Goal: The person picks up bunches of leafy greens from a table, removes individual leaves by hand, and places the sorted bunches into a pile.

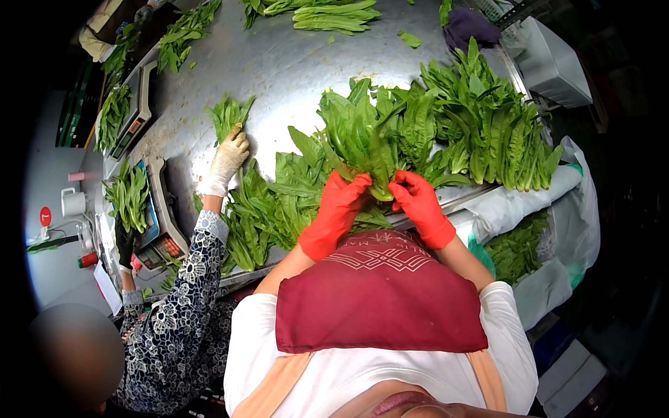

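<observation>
My left hand (337, 211), in a red rubber glove, grips the left side of a leafy green lettuce head (373, 151) near its base. On the base's right side are the bent fingers of my right hand (418, 204), gloved the same way. The lettuce's leaves point away from me, over the metal table (272, 57). To the left and under my left forearm lie more loose long-leaf greens (292, 204). A large pile of the same greens (491, 130) stretches along the table's right edge, stems towards me.
At left, a co-worker's white-gloved hand (228, 157) touches a small bunch (230, 117). Greens lie on two weighing scales (167, 209). A plastic-lined container (569, 209) with greens stands at lower right, a pale box (554, 62) and purple cloth (470, 27) farther up.
</observation>
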### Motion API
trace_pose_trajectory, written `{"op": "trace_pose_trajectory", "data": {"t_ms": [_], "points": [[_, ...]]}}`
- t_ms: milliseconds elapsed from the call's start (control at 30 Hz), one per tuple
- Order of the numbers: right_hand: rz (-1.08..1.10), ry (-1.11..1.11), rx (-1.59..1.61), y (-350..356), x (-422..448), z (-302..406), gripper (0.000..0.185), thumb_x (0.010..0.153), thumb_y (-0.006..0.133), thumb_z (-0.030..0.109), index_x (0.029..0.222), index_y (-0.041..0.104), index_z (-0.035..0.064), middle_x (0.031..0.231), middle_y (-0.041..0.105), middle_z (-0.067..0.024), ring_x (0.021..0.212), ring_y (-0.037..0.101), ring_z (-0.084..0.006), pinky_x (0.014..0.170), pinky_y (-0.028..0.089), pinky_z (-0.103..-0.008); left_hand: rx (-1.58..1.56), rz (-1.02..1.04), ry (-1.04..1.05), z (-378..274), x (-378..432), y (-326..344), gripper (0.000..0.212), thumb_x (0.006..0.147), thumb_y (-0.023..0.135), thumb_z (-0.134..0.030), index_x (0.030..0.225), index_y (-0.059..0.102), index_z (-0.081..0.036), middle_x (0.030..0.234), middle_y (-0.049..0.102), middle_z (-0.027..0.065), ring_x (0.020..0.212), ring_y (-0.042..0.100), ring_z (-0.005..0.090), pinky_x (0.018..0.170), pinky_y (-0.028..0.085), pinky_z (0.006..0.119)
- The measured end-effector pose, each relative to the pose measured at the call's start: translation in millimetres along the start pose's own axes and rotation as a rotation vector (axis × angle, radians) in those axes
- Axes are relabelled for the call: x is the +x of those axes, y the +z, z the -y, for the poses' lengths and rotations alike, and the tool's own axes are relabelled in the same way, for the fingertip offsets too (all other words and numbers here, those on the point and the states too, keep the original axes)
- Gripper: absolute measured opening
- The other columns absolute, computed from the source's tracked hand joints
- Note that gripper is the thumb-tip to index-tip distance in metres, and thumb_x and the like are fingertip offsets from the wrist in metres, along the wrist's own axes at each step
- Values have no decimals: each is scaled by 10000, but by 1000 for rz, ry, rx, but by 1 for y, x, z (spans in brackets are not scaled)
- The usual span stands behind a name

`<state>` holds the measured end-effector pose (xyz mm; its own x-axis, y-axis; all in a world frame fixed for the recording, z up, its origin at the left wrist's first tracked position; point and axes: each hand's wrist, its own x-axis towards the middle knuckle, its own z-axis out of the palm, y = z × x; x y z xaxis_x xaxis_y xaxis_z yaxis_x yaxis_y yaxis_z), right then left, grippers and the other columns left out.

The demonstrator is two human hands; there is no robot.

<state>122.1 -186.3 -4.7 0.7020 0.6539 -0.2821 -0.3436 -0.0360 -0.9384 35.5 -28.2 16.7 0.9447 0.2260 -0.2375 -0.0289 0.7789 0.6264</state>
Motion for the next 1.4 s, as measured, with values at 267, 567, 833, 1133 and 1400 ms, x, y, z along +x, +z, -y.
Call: {"op": "trace_pose_trajectory", "data": {"t_ms": [267,567,833,1133,1400], "points": [[-97,-166,237,7,1,6,253,953,487,210,1065,576,2,911,604,-48,662,578,-94,573,498,-216,-55,-232,51,5,-5,-3,383,832,635,-81,1188,498,-46,1026,597,38,898,577,157,759,473,301],[356,46,-309,1,-17,35,329,923,533,214,1186,544,17,971,608,-33,799,573,-104,714,469,-242,29,-234,293,-92,3,-45,480,881,584,-161,1314,401,-65,1189,557,90,1027,573,237,911,466,358],[200,-109,14,39,18,60,477,914,540,224,1337,394,57,1216,495,-99,909,570,-135,727,475,-253,-363,46,-91,-60,-11,-51,238,856,527,-133,1033,574,19,911,617,130,713,579,223,595,468,311],[79,-249,-37,31,37,65,268,891,595,177,1130,558,62,923,600,-31,698,564,-67,578,463,-212,-122,22,-221,-47,-15,-11,491,808,528,-71,1282,425,4,1163,560,139,970,594,246,822,503,372],[214,-25,-22,-8,27,47,331,876,592,218,1120,559,-3,971,629,-62,758,598,-120,661,491,-241,149,66,-127,-61,-12,2,575,804,640,-78,1320,394,-18,1249,530,160,1094,553,255,915,454,368]]}}
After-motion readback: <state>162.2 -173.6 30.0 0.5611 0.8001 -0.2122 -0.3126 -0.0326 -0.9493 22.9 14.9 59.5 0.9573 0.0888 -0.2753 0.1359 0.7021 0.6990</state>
